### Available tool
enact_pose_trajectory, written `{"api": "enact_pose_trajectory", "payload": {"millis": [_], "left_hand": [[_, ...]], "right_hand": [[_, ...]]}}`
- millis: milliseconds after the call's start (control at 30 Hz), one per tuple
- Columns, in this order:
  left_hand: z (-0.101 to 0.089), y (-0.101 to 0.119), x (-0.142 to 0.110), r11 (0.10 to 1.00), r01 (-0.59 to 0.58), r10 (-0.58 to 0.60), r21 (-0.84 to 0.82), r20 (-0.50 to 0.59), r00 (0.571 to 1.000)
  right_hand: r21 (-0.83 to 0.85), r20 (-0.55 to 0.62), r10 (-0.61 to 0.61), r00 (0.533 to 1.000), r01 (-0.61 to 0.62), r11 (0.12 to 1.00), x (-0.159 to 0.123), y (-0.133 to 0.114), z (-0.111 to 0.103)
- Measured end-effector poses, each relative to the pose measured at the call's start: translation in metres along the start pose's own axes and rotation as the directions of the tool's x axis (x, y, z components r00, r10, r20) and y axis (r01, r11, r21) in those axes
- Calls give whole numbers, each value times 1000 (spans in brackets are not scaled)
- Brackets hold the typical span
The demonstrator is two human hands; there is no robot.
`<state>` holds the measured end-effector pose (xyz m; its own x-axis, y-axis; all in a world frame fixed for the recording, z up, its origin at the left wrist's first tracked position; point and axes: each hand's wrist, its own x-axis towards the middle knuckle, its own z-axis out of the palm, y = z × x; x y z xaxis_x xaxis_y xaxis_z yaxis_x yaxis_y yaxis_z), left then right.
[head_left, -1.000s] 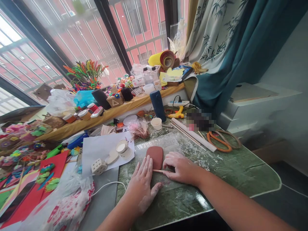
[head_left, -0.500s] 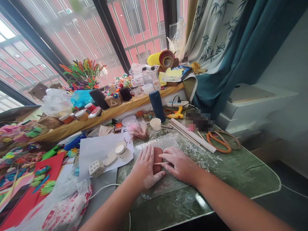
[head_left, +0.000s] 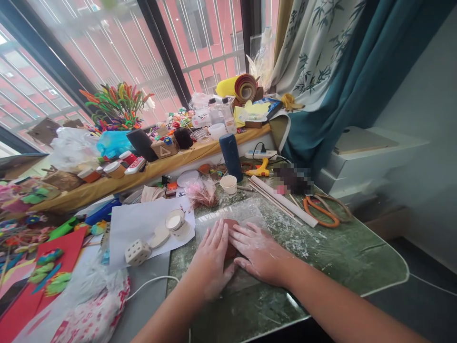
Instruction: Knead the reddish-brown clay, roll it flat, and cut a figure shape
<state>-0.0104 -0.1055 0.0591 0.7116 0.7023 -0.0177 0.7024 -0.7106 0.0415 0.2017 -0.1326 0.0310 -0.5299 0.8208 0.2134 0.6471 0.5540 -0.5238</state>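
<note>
A flat piece of reddish-brown clay [head_left: 231, 250] lies on a clear plastic sheet [head_left: 257, 213], partly covered by both my hands. My left hand [head_left: 210, 255] rests along its left edge, fingers stretched out side by side and thumb pointing right. From the other side my right hand [head_left: 260, 251] lies flat across the clay, fingers extended toward the left one. White powder coats the fingers of both. Whatever lies under the right palm is hidden; no thin stick shows between the hands.
A white dice-like block [head_left: 137, 252] and a cup of white powder [head_left: 175, 223] sit on white paper [head_left: 119, 224] at left. Behind stand a paper cup [head_left: 228, 185] and a dark blue cylinder [head_left: 230, 157]. A white rod [head_left: 285, 202] and orange-handled scissors [head_left: 321, 214] lie right.
My right hand has flattened and slid left over the clay. The thin pale stick seen across the clay earlier is out of sight now. The view has shifted slightly.
</note>
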Motion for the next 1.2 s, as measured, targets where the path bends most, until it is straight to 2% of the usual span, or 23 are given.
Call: {"api": "enact_pose_trajectory", "payload": {"millis": [200, 333, 467, 533, 633, 700, 767, 900, 1000, 1100, 1200], "left_hand": [[18, 27, -32, 1000, -5, 6, -14, 23, 1000], [14, 29, -28, 999, 23, -21, -39, 44, 999], [9, 21, -14, 998, 36, -31, -57, 83, 996], [10, 16, -4, 996, 59, -54, -61, 88, 995], [14, 7, 16, 993, 102, -99, -56, 60, 993], [15, 1, 30, 989, 136, -134, -53, 49, 990], [15, -4, 46, 983, 174, -171, -53, 57, 984], [13, -14, 69, 969, 243, -238, -44, 96, 967], [12, -17, 73, 967, 251, -247, -46, 85, 965], [10, -13, 63, 975, 216, -210, -61, 82, 974], [6, -3, 40, 990, 122, -115, -74, 99, 988]], "right_hand": [[54, 23, 24, 999, -25, 998, 1, 2, 5], [60, 24, 38, 999, -39, 997, 1, 2, 6], [135, -110, 114, 987, -99, 986, -1, 7, 3], [252, -226, 191, 955, -132, 959, -2, 13, 0], [446, -377, 358, 854, -171, 878, -2, 25, -5], [529, -418, 447, 791, -188, 828, -2, 31, -7], [564, -426, 482, 765, -193, 803, -1, 36, -8], [559, -423, 476, 771, -191, 807, 1, 39, -9], [557, -414, 475, 777, -197, 807, 3, 39, -9], [564, -408, 485, 773, -204, 800, 3, 37, -10], [565, -401, 495, 771, -217, 796, 3, 36, -11]]}}
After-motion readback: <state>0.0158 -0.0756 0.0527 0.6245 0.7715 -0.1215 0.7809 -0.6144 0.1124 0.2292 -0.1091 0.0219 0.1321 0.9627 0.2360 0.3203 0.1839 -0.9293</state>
